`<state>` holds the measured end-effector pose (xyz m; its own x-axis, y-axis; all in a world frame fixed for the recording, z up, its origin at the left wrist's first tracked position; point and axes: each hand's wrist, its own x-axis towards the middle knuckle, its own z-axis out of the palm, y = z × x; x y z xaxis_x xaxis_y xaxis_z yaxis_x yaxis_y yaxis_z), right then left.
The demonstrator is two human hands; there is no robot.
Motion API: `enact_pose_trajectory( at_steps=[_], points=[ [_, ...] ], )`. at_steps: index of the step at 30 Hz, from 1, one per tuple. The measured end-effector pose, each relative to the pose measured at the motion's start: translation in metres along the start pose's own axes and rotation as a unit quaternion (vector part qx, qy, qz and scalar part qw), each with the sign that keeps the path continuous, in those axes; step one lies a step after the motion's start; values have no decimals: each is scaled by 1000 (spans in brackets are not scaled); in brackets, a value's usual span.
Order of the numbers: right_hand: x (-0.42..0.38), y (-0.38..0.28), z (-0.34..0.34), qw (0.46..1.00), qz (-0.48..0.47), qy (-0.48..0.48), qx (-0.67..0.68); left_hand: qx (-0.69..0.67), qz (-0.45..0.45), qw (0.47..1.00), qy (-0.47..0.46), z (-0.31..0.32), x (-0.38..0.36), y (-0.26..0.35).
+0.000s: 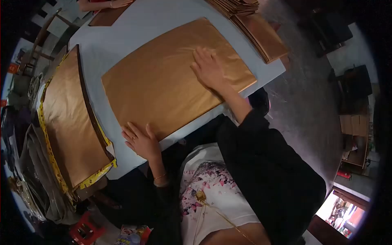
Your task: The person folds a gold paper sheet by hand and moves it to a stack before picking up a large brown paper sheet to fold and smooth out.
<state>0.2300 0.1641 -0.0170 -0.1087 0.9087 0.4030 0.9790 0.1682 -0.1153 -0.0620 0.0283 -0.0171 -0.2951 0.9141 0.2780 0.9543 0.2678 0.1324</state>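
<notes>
Head view. Large gold sheet (171,77) lies flat on the pale surface (122,36), its near edge running approx. along the surface edge closest to the person. Left hand (141,141) rests palm-down, fingers spread, at the sheet's near-left corner, partly on the surface; right hand (209,67) is pressed flat on the sheet nr. its right end. Neither grip is closed on anything: both hands are open, flattened against the sheet.

Handling, judged: sheet looks thin, light and limp, w/ a glossy, prob. slippery face; likely to crease or kink if pinched mid-span. Best taken at corners or edges, w/ both hands to keep it from sagging.

Also shown: stack of gold sheets (69,118) on yellow-edged wrapping at left; folded brown pieces (257,28) piled at the far-right corner; another person's hand (116,4) at the top edge.
</notes>
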Motion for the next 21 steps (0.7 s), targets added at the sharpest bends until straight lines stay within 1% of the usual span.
enact_pose_trajectory(
  at_steps=[1,4,5,7,8,10,12,13,15,16,18,19,21],
  points=[
    [-5,35,-4,995,88,-52,0,2,-3,1000,-2,-1,0,0],
    [-27,110,-24,984,174,-12,-18,9,7,1000,8,1,-1,0],
    [-33,122,-24,978,205,3,-30,11,3,1000,8,1,-1,0],
    [-43,123,-21,971,225,42,-68,6,5,1000,5,0,0,1],
    [-42,103,-27,973,219,42,-64,10,2,1000,-2,-2,1,2],
    [-35,37,-36,989,133,64,-11,11,-1,1000,-3,-2,1,2],
    [-29,-44,-58,993,56,-18,98,4,2,1000,-2,3,0,-2],
    [-38,-73,-36,993,-22,-12,117,7,10,1000,-6,3,0,-3],
    [-47,-123,-37,971,-115,-66,199,-9,-6,1000,-18,2,1,-3],
    [-56,-136,-35,971,-110,-69,200,-8,-3,1000,-14,3,1,-3],
    [-69,-151,-29,948,-163,-55,269,-10,0,1000,-15,3,1,-4],
    [-73,-147,-26,947,-163,-57,271,-14,1,1000,-13,3,1,-5],
    [-75,-124,-30,964,-136,-86,213,1,-6,1000,-25,0,2,-3]
  ],
)
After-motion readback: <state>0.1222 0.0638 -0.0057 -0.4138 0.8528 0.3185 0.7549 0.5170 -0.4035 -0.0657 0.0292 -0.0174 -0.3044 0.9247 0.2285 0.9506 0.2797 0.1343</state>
